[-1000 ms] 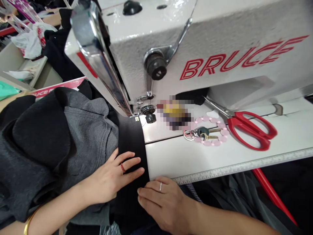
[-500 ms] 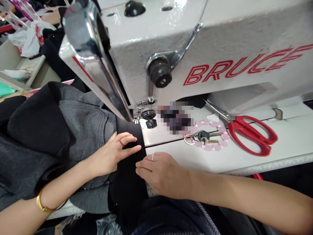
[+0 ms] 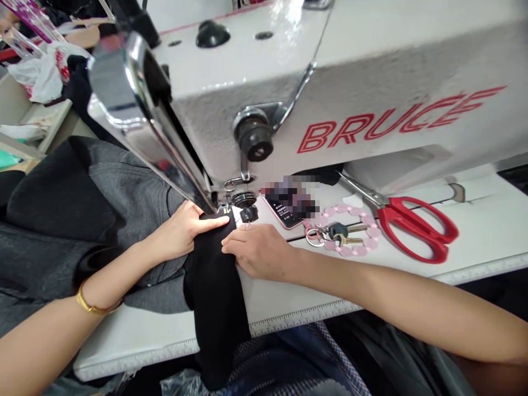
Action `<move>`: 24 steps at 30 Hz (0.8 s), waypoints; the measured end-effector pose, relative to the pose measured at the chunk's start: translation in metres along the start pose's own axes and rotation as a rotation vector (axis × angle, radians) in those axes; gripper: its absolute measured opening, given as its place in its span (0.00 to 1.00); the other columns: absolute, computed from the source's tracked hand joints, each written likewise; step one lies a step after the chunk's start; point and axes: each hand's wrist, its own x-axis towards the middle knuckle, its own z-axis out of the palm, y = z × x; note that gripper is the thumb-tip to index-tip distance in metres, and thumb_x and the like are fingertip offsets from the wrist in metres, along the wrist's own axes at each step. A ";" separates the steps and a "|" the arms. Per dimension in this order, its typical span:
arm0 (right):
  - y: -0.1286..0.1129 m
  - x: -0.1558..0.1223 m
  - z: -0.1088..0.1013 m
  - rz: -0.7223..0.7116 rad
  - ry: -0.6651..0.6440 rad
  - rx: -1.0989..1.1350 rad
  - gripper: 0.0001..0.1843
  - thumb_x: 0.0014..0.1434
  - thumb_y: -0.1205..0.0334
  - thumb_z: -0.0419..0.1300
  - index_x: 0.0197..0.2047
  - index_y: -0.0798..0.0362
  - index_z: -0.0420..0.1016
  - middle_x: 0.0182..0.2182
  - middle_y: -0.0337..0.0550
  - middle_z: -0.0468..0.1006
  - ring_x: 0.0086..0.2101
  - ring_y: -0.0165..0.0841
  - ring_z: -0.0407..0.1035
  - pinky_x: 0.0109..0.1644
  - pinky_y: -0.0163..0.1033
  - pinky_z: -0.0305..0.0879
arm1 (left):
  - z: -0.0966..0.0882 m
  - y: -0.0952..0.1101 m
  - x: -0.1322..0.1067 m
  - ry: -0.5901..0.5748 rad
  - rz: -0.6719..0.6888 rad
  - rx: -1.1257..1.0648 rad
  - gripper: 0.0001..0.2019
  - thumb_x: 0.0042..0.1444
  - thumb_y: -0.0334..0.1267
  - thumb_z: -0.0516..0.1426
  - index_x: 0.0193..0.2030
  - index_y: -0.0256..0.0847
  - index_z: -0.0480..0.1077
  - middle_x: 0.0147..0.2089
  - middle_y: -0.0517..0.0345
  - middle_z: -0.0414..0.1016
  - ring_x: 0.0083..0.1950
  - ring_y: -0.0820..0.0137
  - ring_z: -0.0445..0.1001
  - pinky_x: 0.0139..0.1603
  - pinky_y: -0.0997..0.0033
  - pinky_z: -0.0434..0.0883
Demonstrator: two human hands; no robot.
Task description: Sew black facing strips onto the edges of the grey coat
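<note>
A black band of fabric runs under the needle end of a white sewing machine and hangs over the table's front edge. My left hand lies on it with the thumb stretched towards the needle; its fingertips are partly hidden by the machine head. On the band's right edge, the fingers of my right hand are pinched together, close below the black tension knob. A bulky grey garment, joined to black cloth, is bunched under and beyond my left forearm.
Red-handled scissors lie on the white table right of the hands. Keys on a pink beaded ring and a phone, partly blurred, lie under the machine arm. A ruler tape follows the front edge. A plastic bag sits at back left.
Both hands and the black fabric have moved forward, towards the needle. My left fingers have slid behind the machine head. The camera view has shifted slightly, showing more of the table's front edge.
</note>
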 end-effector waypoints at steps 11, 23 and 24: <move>-0.011 0.000 -0.002 0.261 0.124 -0.201 0.07 0.56 0.70 0.51 0.39 0.58 0.66 0.35 0.47 0.69 0.36 0.37 0.62 0.36 0.41 0.58 | 0.027 0.077 -0.073 0.195 0.055 0.373 0.25 0.52 0.24 0.45 0.58 0.33 0.56 0.52 0.44 0.66 0.54 0.58 0.62 0.49 0.61 0.67; -0.032 0.002 -0.002 0.054 0.044 -0.187 0.08 0.53 0.64 0.56 0.36 0.58 0.71 0.35 0.49 0.71 0.40 0.41 0.64 0.42 0.45 0.60 | -0.015 0.070 -0.070 0.262 -0.111 0.081 0.20 0.58 0.31 0.44 0.58 0.42 0.57 0.49 0.51 0.69 0.49 0.67 0.69 0.48 0.70 0.68; -0.036 0.003 0.001 0.017 -0.007 -0.136 0.07 0.53 0.64 0.55 0.34 0.58 0.72 0.32 0.49 0.72 0.38 0.40 0.66 0.40 0.44 0.61 | -0.016 0.070 -0.069 0.250 -0.095 0.093 0.21 0.58 0.31 0.44 0.58 0.42 0.57 0.49 0.51 0.68 0.48 0.68 0.70 0.48 0.71 0.68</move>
